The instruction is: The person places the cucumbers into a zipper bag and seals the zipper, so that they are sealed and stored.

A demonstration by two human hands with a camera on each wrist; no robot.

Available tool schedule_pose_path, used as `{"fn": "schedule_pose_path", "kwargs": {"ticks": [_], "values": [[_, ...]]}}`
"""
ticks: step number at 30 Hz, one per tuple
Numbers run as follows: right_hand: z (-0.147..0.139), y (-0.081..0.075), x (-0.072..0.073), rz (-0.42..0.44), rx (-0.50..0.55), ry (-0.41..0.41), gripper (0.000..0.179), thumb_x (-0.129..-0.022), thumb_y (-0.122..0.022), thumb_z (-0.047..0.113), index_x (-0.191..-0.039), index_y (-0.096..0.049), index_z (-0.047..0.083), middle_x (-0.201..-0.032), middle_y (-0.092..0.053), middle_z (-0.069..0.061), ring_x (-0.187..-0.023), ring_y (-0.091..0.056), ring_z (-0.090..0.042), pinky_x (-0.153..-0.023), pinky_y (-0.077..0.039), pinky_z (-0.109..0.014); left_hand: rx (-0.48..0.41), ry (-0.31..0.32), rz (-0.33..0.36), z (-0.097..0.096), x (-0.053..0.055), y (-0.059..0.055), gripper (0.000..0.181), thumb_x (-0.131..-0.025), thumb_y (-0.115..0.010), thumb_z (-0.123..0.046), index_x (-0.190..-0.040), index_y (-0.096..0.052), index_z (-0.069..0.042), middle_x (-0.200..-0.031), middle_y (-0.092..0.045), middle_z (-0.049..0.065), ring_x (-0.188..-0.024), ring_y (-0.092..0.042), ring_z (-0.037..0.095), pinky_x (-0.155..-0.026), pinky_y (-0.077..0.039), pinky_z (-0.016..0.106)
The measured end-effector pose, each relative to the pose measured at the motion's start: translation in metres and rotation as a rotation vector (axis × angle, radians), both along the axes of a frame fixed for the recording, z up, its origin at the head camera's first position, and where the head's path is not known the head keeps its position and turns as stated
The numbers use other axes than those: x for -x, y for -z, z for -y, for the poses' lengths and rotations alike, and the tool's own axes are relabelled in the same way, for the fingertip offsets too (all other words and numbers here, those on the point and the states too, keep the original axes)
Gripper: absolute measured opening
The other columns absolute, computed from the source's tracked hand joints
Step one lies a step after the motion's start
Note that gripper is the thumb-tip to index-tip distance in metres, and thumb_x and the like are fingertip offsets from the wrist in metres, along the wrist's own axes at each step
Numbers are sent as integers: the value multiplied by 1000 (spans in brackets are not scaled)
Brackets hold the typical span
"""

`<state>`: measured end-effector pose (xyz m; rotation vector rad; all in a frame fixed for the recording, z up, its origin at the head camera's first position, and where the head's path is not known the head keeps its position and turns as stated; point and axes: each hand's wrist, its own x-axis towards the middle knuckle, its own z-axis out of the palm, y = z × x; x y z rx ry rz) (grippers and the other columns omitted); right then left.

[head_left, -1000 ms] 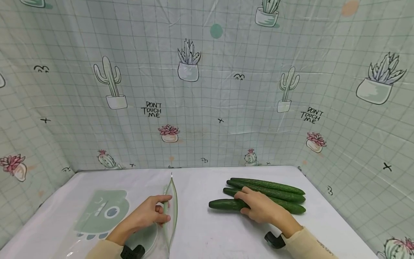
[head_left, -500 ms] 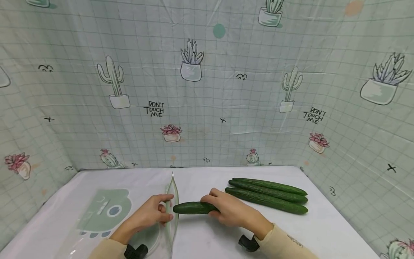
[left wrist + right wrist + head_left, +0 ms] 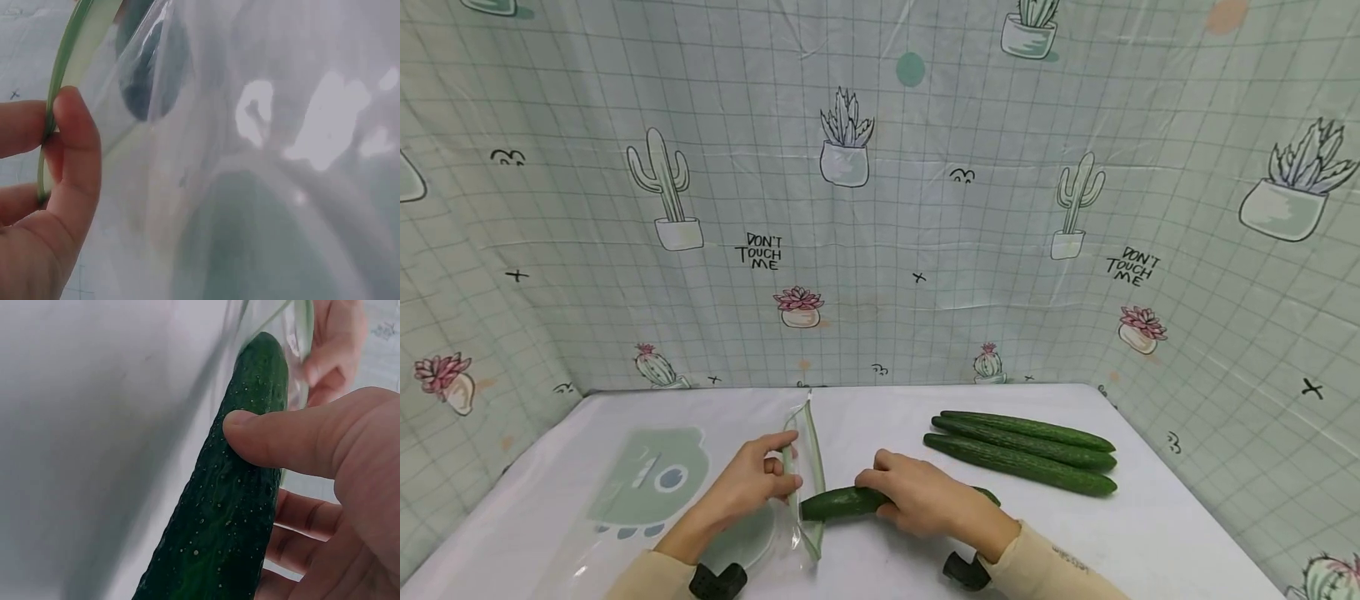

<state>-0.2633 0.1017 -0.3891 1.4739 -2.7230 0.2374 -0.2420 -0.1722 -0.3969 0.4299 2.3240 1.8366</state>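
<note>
My left hand [image 3: 758, 479] pinches the green-edged rim of a clear zip bag [image 3: 812, 450], holding its mouth apart. A pale green cartoon print [image 3: 651, 475] covers part of the bag, which lies to the left on the table. With my right hand [image 3: 921, 496] I grip a dark green cucumber [image 3: 231, 481], thumb on top and fingers underneath. The cucumber's front end is inside the bag's mouth, and in the left wrist view its dark tip [image 3: 150, 87] shows through the clear plastic.
Three more cucumbers [image 3: 1022, 458] lie side by side at the right of the white table [image 3: 880, 417]. A curtain [image 3: 910, 208] printed with cactuses hangs behind the table and along both sides.
My right hand has lifted the nearest cucumber from beside the others and carried it left into the bag's mouth. My left hand keeps its pinch while the bag's rim has tilted.
</note>
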Motion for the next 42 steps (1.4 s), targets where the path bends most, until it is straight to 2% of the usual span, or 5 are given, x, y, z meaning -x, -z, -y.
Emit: {"fn": "schedule_pose_path", "kwargs": {"ticks": [16, 23, 28, 34, 42], "values": [[33, 3, 1, 107, -38, -10, 38, -86, -73, 23, -122, -62, 24, -101, -53, 8, -78, -51, -1, -70, -45, -19, -48, -156, -2, -4, 0, 0, 72, -84, -67, 4, -145, -29, 9, -63, -49, 4, -63, -58, 21, -65, -55, 42], [0, 5, 6, 67, -63, 39, 44, -82, -76, 33, -123, -62, 25, -108, -58, 12, -98, -55, -7, -81, -48, -27, -40, -146, 17, -3, 0, -3, 73, -85, -67, 4, -146, -28, 8, -61, -47, 3, -63, -57, 20, -65, -55, 42], [-37, 7, 8, 38, -51, 78, 42, -80, -77, 34, -119, -63, 26, -108, -60, 13, -95, -53, -8, -80, -47, -29, -34, -131, 11, -1, 1, -4, 72, -85, -67, 4, -146, -28, 9, -61, -48, 4, -63, -58, 22, -65, -55, 43], [-63, 9, 4, 102, -51, 155, 40, -83, -75, 33, -119, -60, 26, -107, -58, 13, -92, -57, -6, -72, -49, -32, -29, -92, 17, 3, 2, -2, 74, -85, -67, 3, -146, -26, 10, -61, -50, 4, -64, -59, 22, -65, -55, 43], [-71, 14, 2, 78, -11, 106, 37, -88, -70, 28, -123, -57, 22, -107, -58, 10, -93, -59, -8, -78, -49, -32, -32, -78, 32, 2, -1, -2, 74, -86, -66, 3, -146, -25, 10, -60, -49, 4, -64, -60, 22, -66, -55, 43]]}}
